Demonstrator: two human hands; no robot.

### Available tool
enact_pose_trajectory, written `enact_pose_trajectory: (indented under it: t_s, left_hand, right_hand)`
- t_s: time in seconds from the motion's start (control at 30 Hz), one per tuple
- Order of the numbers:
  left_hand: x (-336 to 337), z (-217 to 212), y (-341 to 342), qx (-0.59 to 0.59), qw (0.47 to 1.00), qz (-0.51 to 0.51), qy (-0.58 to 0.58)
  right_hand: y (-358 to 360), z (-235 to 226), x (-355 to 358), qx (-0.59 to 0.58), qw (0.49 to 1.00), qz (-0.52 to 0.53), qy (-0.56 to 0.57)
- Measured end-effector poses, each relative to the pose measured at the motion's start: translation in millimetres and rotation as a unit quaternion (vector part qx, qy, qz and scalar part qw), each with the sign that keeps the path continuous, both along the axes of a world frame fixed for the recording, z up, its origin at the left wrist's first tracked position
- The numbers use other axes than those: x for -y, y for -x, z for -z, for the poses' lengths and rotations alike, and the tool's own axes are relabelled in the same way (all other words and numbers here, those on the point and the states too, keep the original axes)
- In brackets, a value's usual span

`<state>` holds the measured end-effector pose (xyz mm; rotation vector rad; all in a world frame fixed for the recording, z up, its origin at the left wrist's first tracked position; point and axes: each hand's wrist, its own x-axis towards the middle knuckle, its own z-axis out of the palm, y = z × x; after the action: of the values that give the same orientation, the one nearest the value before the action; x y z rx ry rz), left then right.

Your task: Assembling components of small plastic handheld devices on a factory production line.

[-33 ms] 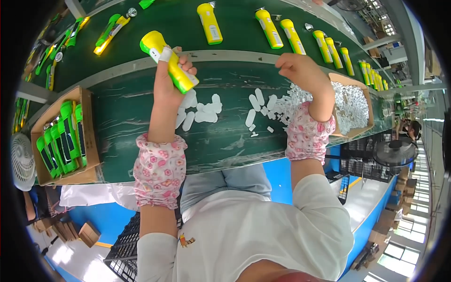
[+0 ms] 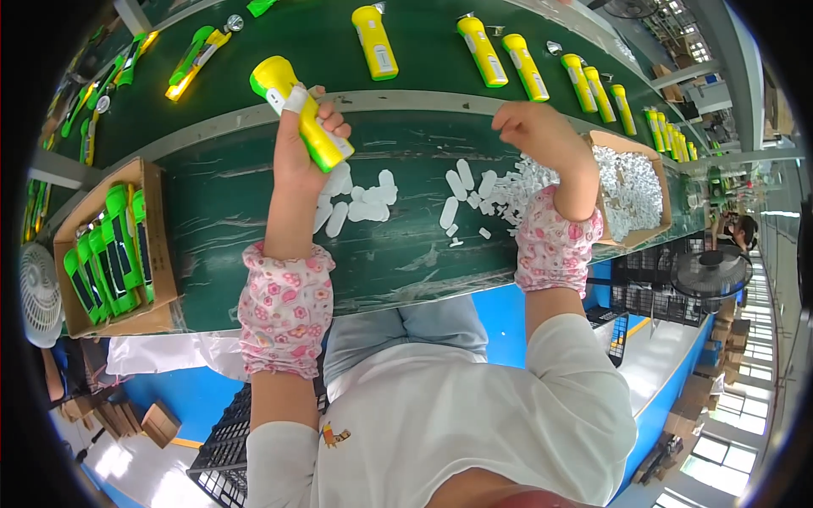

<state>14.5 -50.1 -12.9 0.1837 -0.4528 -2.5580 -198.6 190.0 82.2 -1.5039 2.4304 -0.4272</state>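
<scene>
Bare dark-green table (image 2: 254, 212) lies open between the cardboard box of green torches (image 2: 110, 245) at the left and the scattered white plastic pieces (image 2: 373, 203). Right of them, the cardboard box of clear parts (image 2: 631, 190) blocks the table edge. Yellow torches (image 2: 483, 51) line the belt beyond.

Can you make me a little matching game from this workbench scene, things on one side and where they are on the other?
Things:
1. yellow flashlight with a white band
2. green flashlights
3. small white pieces
4. silvery parts

Places:
A. loose on the green table
B. in the left hand
C. in the cardboard box at the right
D. in the cardboard box at the left

Pairs: 1-B, 2-D, 3-A, 4-C
</scene>
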Motion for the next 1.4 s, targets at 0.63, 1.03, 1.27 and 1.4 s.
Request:
enact_pose_trajectory:
  t_s: [0.63, 1.03, 1.27, 1.4]
  left_hand:
    - [6.1, -1.6, -4.2, -0.042, 0.998, 0.031, -0.017]
    - [-17.8, -2.0, 6.8, 0.048, 0.995, -0.048, 0.078]
    - [-32.3, -12.2, 9.7, 0.116, 0.947, -0.121, 0.275]
    - [-28.4, -16.8, 3.0, 0.134, 0.942, -0.121, 0.284]
  right_hand:
    - [-102.0, 70.8, -45.0, 0.086, 0.991, -0.096, 0.037]
    - [-68.9, 3.8, 54.7, 0.118, 0.946, -0.146, 0.265]
    - [-76.3, 11.3, 142.3, 0.337, 0.893, -0.116, 0.274]
    - [-73.0, 16.1, 146.8, 0.346, 0.892, -0.113, 0.266]
